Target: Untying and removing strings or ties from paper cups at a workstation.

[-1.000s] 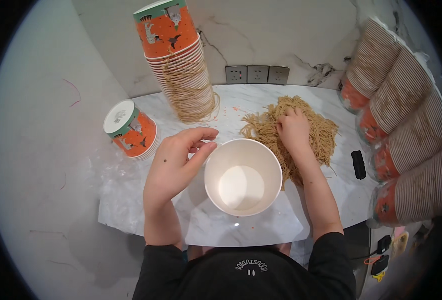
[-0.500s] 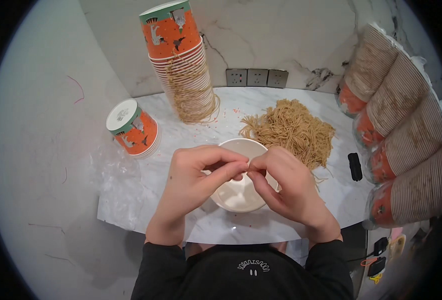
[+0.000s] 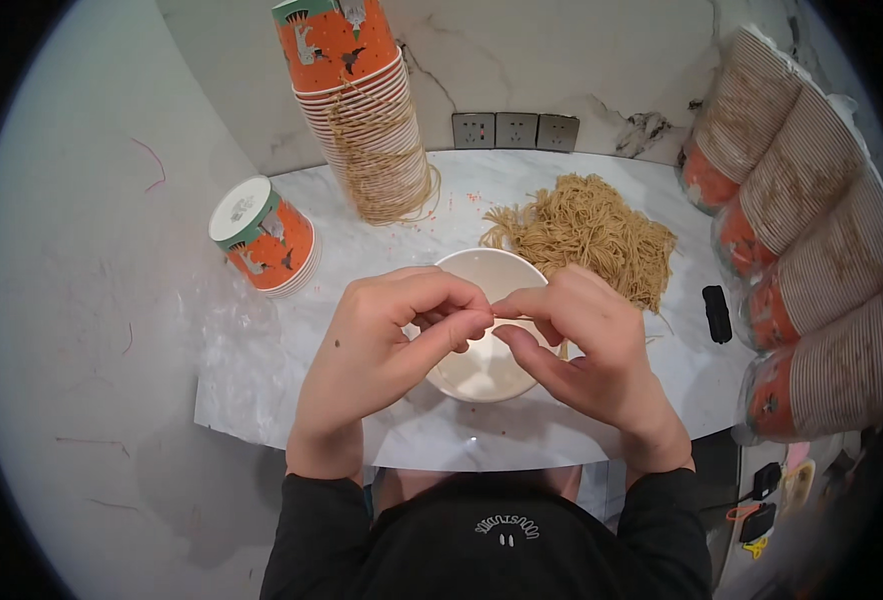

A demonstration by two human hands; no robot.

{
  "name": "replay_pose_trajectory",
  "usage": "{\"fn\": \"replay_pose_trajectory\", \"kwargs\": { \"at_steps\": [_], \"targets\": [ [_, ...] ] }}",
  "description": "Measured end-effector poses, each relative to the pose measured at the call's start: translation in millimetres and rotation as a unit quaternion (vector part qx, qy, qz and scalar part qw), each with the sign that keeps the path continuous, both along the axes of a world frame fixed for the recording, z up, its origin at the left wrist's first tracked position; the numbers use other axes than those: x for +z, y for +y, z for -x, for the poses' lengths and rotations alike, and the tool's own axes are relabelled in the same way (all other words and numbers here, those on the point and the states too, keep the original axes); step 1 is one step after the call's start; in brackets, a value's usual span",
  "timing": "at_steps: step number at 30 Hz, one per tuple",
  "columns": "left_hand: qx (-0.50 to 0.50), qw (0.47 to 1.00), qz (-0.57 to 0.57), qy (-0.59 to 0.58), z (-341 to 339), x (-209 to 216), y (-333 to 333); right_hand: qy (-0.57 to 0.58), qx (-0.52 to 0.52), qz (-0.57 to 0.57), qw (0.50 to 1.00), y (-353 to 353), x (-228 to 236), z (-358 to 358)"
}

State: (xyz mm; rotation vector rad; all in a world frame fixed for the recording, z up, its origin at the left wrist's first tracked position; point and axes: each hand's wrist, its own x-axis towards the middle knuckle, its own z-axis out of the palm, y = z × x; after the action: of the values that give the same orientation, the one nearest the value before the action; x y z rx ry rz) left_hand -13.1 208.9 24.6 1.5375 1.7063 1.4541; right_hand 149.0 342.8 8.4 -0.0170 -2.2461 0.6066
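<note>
My left hand (image 3: 367, 335) is closed in a pinch above the white bowl (image 3: 490, 262). A short tan string (image 3: 524, 320) runs from its fingertips toward my right hand (image 3: 587, 345). The right forefinger reaches out and meets the left fingertips, while the right thumb stands apart just below. Both hands hang over the open bowl, hiding parts of its rim. Just beyond the bowl lies a loose heap of tan strings (image 3: 602, 240). Whether the right hand's other fingers grip the string is hidden.
A tall stack of orange paper cups (image 3: 377, 140), with strings draped down it, stands at the back left. Nearer is a short upside-down cup stack (image 3: 272, 245) beside crumpled clear plastic (image 3: 237, 365). Bagged cup stacks (image 3: 812, 370) line the right side, near a small black object (image 3: 717, 314).
The right thumb has drawn away from the forefinger, and the forefinger has straightened toward the left fingertips. The left hand keeps its pinch. The whole view has shifted slightly.
</note>
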Motion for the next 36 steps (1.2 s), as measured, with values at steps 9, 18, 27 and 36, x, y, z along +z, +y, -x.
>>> {"fn": "replay_pose_trajectory", "kwargs": {
  "at_steps": [9, 18, 27, 36],
  "targets": [
    [-0.047, 0.998, 0.013, -0.038, -11.8, -0.5, 1.1, 0.045, -0.02, -0.078, 0.996, 2.8, 2.3, -16.8],
    [-0.297, 0.899, 0.206, 0.247, 9.5, -42.9, 7.5, 0.115, -0.07, 0.057, 0.989, 10.6, 17.7, -41.7],
    [-0.136, 0.97, 0.03, -0.198, 26.4, -37.1, 11.9, 0.011, 0.015, 0.0, 1.0, 14.6, -10.6, 2.4],
    [-0.132, 0.944, 0.025, -0.303, 28.7, -33.2, 11.3, 0.074, 0.01, -0.08, 0.994, 15.5, -18.1, 16.7]
  ]
}}
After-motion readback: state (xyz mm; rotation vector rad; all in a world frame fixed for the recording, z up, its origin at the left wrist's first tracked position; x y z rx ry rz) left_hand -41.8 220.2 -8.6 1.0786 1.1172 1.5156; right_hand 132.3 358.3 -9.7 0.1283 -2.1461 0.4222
